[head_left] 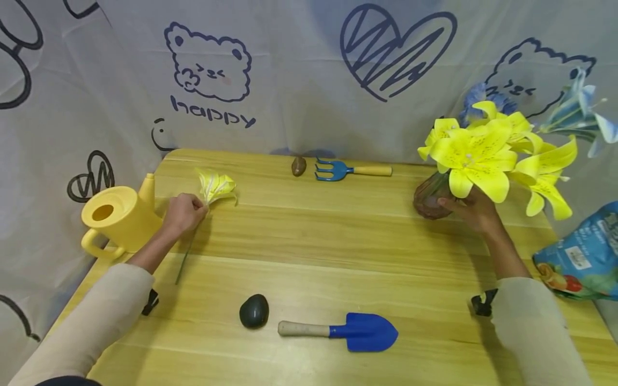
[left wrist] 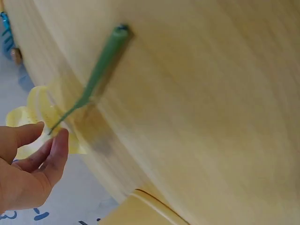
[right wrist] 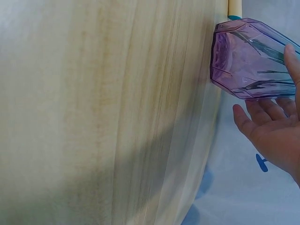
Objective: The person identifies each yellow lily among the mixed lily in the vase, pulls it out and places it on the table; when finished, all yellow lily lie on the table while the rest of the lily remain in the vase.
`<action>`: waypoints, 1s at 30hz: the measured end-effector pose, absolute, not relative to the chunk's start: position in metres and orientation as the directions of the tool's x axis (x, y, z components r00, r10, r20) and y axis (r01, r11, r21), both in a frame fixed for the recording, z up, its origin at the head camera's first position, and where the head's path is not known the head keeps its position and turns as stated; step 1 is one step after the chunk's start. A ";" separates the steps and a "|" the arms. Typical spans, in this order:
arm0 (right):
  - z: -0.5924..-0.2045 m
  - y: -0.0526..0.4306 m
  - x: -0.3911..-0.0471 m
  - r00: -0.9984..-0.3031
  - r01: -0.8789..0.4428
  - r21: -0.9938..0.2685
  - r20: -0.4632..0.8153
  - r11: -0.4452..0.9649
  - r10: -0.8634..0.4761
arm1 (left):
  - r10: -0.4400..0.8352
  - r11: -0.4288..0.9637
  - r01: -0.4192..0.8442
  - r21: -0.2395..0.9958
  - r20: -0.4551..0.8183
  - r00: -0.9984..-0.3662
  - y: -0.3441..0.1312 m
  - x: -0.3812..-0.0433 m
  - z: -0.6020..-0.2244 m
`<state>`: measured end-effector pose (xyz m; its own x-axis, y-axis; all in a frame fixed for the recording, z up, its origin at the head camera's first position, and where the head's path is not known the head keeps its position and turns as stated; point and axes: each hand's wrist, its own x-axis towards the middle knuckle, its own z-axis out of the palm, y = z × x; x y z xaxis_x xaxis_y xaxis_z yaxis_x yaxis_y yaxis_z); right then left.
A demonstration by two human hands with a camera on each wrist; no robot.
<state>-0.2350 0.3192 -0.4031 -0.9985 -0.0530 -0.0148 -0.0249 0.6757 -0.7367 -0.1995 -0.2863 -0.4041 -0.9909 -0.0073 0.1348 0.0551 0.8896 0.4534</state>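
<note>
A yellow artificial lily is at the left of the table, its green stem trailing toward the front. My left hand pinches that stem just below the bloom, between thumb and fingertips. At the far right a purple glass vase holds yellow lilies along with blue flowers. My right hand grips the vase, thumb on one side and fingers on the other. Blooms overhang part of this hand in the head view.
Left of the left hand stands a yellow watering can. A brown stone and a blue hand rake lie along the back edge. Nearer are a black stone and a blue trowel. A blue bag sits at right.
</note>
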 end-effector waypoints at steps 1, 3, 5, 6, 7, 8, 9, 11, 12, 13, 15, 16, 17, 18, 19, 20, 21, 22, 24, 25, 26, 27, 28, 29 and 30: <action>-0.403 0.319 -0.235 -0.999 -0.027 -0.739 -0.012 0.673 -0.053 | -0.008 0.885 0.061 0.462 0.146 -0.989 -0.285 -0.199 -0.402; -0.402 0.319 -0.234 -0.999 -0.023 -0.743 -0.013 0.669 -0.048 | -0.013 0.876 0.076 0.476 0.182 -0.983 -0.281 -0.200 -0.398; -0.402 0.319 -0.235 -0.999 -0.024 -0.750 -0.011 0.661 -0.048 | -0.010 0.870 0.105 0.482 0.230 -0.973 -0.274 -0.202 -0.393; -0.403 0.319 -0.235 -0.999 -0.023 -0.754 -0.013 0.656 -0.050 | -0.006 0.865 0.123 0.486 0.257 -0.966 -0.269 -0.203 -0.389; -0.403 0.319 -0.236 -0.999 -0.017 -0.759 -0.019 0.651 -0.048 | 0.000 0.854 0.146 0.499 0.280 -0.960 -0.262 -0.204 -0.384; -0.403 0.319 -0.236 -0.999 -0.008 -0.760 -0.027 0.650 -0.044 | 0.001 0.836 0.165 0.523 0.298 -0.955 -0.254 -0.206 -0.378; -0.403 0.319 -0.236 -0.998 -0.005 -0.761 -0.032 0.649 -0.046 | 0.009 0.813 0.189 0.550 0.313 -0.950 -0.245 -0.208 -0.373; -0.403 0.319 -0.236 -0.998 0.015 -0.758 -0.052 0.652 -0.038 | 0.032 0.745 0.236 0.623 0.320 -0.947 -0.222 -0.213 -0.361; -0.403 0.319 -0.235 -0.998 0.026 -0.753 -0.062 0.657 -0.032 | 0.045 0.705 0.253 0.662 0.314 -0.948 -0.208 -0.216 -0.355; -0.403 0.320 -0.234 -0.997 0.034 -0.749 -0.069 0.662 -0.026 | 0.060 0.663 0.264 0.700 0.302 -0.951 -0.193 -0.219 -0.350; -0.402 0.321 -0.233 -0.996 0.048 -0.742 -0.081 0.668 -0.019 | 0.106 0.594 0.279 0.755 0.269 -0.957 -0.162 -0.226 -0.341; -0.402 0.321 -0.232 -0.996 0.052 -0.741 -0.084 0.670 -0.016 | 0.135 0.559 0.287 0.778 0.256 -0.957 -0.145 -0.228 -0.338; -0.401 0.321 -0.232 -0.997 0.049 -0.735 -0.080 0.676 -0.016 | 0.164 0.532 0.298 0.793 0.248 -0.955 -0.128 -0.231 -0.335; -0.401 0.321 -0.231 -0.997 0.051 -0.739 -0.080 0.672 -0.012 | 0.197 0.502 0.316 0.805 0.249 -0.948 -0.111 -0.233 -0.333; -0.402 0.321 -0.231 -0.998 0.038 -0.746 -0.064 0.665 -0.015 | 0.227 0.483 0.336 0.809 0.256 -0.940 -0.094 -0.235 -0.331; -0.404 0.322 -0.233 -0.999 0.009 -0.758 -0.039 0.653 -0.031 | 0.258 0.457 0.358 0.814 0.264 -0.929 -0.077 -0.236 -0.329; -0.406 0.323 -0.234 -0.999 -0.015 -0.771 -0.015 0.636 -0.042 | 0.285 0.430 0.381 0.818 0.278 -0.917 -0.061 -0.238 -0.328; -0.411 0.325 -0.238 -0.999 -0.035 -0.789 0.010 0.613 -0.044 | 0.309 0.401 0.396 0.826 0.285 -0.907 -0.045 -0.238 -0.328; -0.427 0.332 -0.248 -0.998 -0.060 -0.824 0.044 0.563 -0.042 | 0.346 0.355 0.406 0.842 0.285 -0.894 -0.015 -0.239 -0.328; -0.436 0.337 -0.254 -0.997 -0.078 -0.827 0.068 0.556 -0.039 | 0.362 0.341 0.402 0.850 0.277 -0.890 -0.001 -0.238 -0.329; -0.445 0.342 -0.259 -0.996 -0.091 -0.830 0.085 0.551 -0.035 | 0.381 0.320 0.395 0.861 0.265 -0.886 0.013 -0.238 -0.331; -0.454 0.347 -0.265 -0.995 -0.090 -0.832 0.097 0.547 -0.018 | 0.397 0.312 0.391 0.866 0.254 -0.882 0.026 -0.237 -0.334; -0.463 0.353 -0.270 -0.994 -0.095 -0.833 0.111 0.545 -0.003 | 0.412 0.303 0.388 0.871 0.247 -0.877 0.038 -0.236 -0.337; -0.469 0.357 -0.274 -0.992 -0.108 -0.831 0.130 0.546 0.002 | 0.424 0.303 0.389 0.870 0.243 -0.872 0.050 -0.234 -0.341; -0.474 0.361 -0.277 -0.990 -0.109 -0.825 0.141 0.554 0.015 | 0.436 0.299 0.400 0.866 0.249 -0.865 0.062 -0.233 -0.346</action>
